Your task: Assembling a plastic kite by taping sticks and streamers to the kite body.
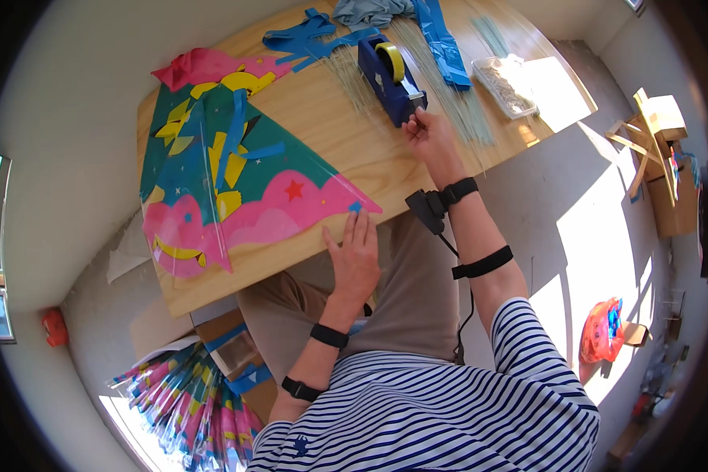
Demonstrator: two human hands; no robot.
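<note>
A thin plastic kite sheet (275, 189), printed in green, pink and yellow, lies on the wooden table with blue strips across it. My left hand (358, 256) rests at its pink near-right corner, fingers stretched out beside a small blue patch (355, 207). To the right stands a dark blue tape dispenser (381, 86) with a yellow-cored roll (392, 61). My right hand (429, 135) is at its cutting end, thumb and fingers pinched together. What they pinch, perhaps the end of the tape, is too small to make out.
Thin pale rods (448, 98) lie right of the dispenser, near a clear plastic box (505, 86) of small pale pieces. Blue strips (440, 43) and crumpled grey cloth (374, 12) lie at the far edge. Several bundled colourful kites (193, 397) are at lower left, a red bag (602, 330) at right.
</note>
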